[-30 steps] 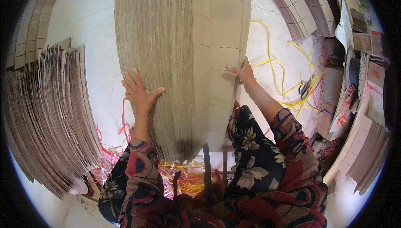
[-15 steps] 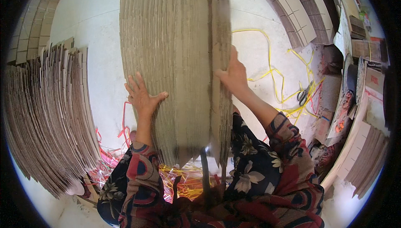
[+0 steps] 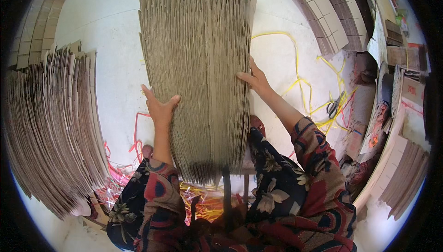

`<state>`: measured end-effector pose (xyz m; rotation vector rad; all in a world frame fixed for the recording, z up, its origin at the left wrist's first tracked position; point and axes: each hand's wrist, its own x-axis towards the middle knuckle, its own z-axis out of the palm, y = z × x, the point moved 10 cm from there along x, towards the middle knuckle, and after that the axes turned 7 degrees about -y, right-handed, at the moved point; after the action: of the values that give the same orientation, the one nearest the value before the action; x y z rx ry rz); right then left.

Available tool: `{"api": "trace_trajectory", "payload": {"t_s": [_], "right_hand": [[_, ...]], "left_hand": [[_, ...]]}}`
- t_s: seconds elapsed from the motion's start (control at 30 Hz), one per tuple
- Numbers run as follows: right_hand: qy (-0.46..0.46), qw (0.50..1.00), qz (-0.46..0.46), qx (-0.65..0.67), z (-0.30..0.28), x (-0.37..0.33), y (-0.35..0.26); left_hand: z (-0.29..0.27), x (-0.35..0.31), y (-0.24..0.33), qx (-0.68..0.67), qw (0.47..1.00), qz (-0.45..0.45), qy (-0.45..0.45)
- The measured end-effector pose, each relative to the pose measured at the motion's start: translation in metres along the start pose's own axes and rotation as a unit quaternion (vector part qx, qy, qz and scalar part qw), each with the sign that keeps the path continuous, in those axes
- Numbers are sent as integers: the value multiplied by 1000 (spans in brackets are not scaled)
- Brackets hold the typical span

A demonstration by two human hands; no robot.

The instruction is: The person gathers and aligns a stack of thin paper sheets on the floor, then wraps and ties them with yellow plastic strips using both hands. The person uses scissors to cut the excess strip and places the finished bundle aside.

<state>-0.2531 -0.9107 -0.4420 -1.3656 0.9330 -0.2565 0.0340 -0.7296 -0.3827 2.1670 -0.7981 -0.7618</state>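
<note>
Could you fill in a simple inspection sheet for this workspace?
Surface: pale floor.
Things handled: cardboard bundle, sheets packed side by side.
Clutter: yellow straps on the floor at right, scissors among them; tangled colourful strips nearer the person.
Hands: left hand at the bundle's left side, right hand at its right, both thumbs on it.
Cables: nothing seen.
Surroundings: large cardboard stack at left; smaller stacks upper right.

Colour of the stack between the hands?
Greyish brown: the stack shows best in the head view.
</note>
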Motion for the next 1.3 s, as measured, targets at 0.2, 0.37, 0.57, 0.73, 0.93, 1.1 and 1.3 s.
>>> {"api": "trace_trajectory", "payload": {"t_s": [0.2, 0.37, 0.57, 0.73, 0.93, 1.1, 1.3], "right_hand": [[-43, 984, 28, -170, 16, -3, 0], [-92, 993, -28, 71, 1, -15, 0], [77, 891, -181, -408, 6, -41, -92], [-33, 792, -315, -522, 91, -36, -115], [-41, 785, -304, -539, 104, -36, -103], [-71, 794, -263, -544, 104, -30, -93], [237, 892, -79, -378, -31, -36, -82]], "left_hand": [[26, 4, -28, -282, 941, -118, -145], [37, -9, -5, -222, 963, -55, -140], [44, 2, -19, -240, 948, -89, -188], [54, -1, -13, -283, 938, -64, -191], [48, 2, -9, -251, 949, -47, -183], [55, -4, -11, -273, 940, -30, -201], [57, -1, -13, -313, 926, -37, -208]]}}
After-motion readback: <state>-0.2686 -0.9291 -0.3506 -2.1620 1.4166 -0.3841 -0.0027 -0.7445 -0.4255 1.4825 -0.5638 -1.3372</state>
